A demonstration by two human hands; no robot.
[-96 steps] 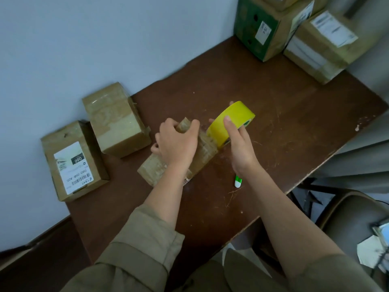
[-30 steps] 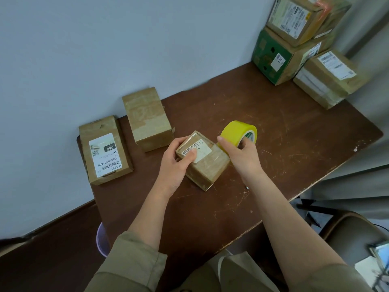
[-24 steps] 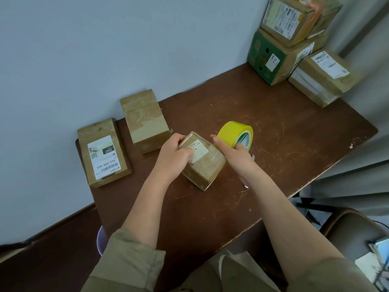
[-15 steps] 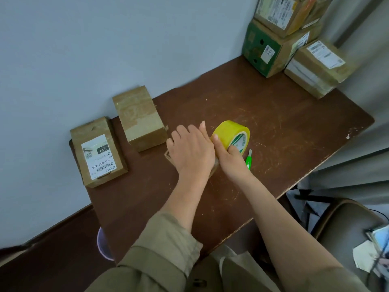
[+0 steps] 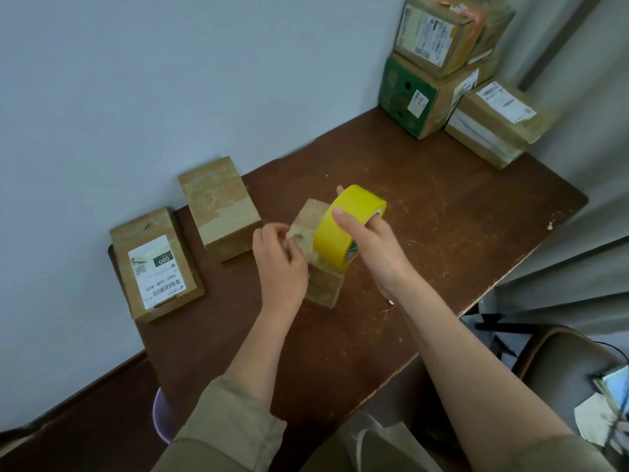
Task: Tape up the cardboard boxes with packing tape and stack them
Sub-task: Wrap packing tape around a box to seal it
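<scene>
So half a second back my left hand (image 5: 280,264) was flat on top of the small cardboard box (image 5: 321,264); now it's slid to the near-left end with fingers curled on it. My right hand (image 5: 371,245) lifted the yellow tape roll (image 5: 347,224) off the table and over the box, so the green pen is hidden now.

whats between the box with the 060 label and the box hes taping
In the head view, a plain taped cardboard box stands between the 060-labelled box and the small box being taped.
</scene>
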